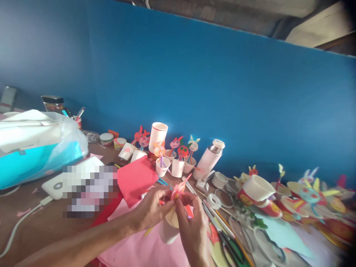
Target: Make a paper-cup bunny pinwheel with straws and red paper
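Note:
In the head view, a small pink-red paper cutout with a long pointed tip is pinched between the fingertips of both hands. My left hand grips it from the left, its fingers closed. From the other side my right hand holds it with thumb and fingers, also closed. Directly below stands a white paper cup, partly hidden by my right hand. Pink paper sheets lie under the cup. A red paper sheet is just beyond my left hand.
Small cups with paper faces stand near the blue wall. A pink thermos is behind my right hand. Scissors and a tape roll lie to the right, near paper bowls. A white power bank lies left.

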